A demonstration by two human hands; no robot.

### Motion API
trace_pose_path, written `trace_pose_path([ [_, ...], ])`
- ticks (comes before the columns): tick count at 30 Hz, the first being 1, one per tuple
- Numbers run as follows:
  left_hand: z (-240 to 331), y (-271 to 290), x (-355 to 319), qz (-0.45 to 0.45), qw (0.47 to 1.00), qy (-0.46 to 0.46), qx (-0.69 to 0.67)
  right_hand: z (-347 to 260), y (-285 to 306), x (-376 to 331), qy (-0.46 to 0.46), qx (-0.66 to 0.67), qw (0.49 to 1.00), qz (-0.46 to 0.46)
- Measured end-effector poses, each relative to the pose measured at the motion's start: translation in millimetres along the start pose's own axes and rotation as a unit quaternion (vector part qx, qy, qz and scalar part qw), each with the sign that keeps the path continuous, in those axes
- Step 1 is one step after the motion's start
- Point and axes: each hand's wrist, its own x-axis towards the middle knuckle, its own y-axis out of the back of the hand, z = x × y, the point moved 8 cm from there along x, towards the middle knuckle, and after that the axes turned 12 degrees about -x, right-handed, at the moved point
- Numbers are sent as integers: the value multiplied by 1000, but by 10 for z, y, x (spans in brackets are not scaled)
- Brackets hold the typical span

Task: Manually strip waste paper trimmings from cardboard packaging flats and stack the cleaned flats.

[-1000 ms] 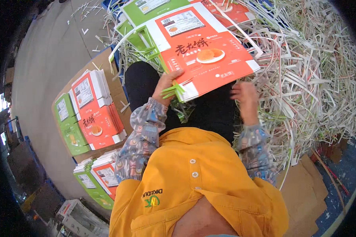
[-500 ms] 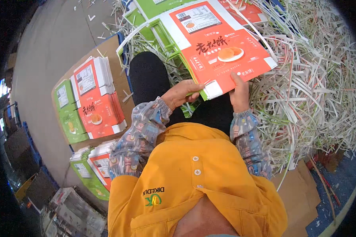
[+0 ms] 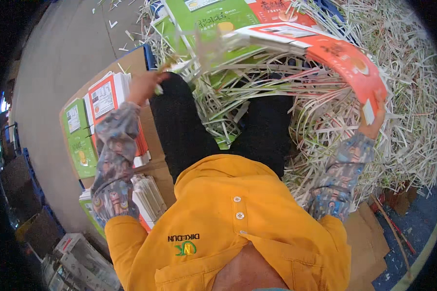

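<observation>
My right hand [image 3: 374, 118] is closed on the near right end of a bunch of red-and-white printed carton blanks [image 3: 345, 59]. The blanks bow in an arc above the paper shreds, their far left end blurred. Out to the left, beyond my knee, my left hand [image 3: 147, 86] is smeared by motion. Its fingers look pinched around a pale green-and-white paper offcut [image 3: 194, 60], which trails toward the blanks. Green carton blanks [image 3: 230, 13] and red ones [image 3: 277, 10] lie flat at the far side.
A big heap of shredded paper strips [image 3: 398, 97] fills the right side and reaches between my legs. On cardboard at left stand stacks of green blanks [image 3: 82, 150] and red blanks [image 3: 103, 99], with another white-edged stack [image 3: 148, 196] nearer. Flattened cardboard [image 3: 366, 242] lies at lower right.
My hands, together on the blanks before, have parted. The left swung left with the offcut from the blanks' edge; the right moved right, and the blanks now bend.
</observation>
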Motion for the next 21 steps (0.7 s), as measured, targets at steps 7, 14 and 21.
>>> trace_pose_path([
  [7, -161, 237, 137, 62, 991, 50, 108, 46, -13, -235, 32, -35, 996, 69],
  [14, -1354, 704, 400, 113, 948, 237, 182, 120, 508, -267, 10, 72, 997, 31],
  [21, -2249, 1382, 310, 40, 887, 310, 341, 234, 616, -605, -127, 7, 990, -58],
])
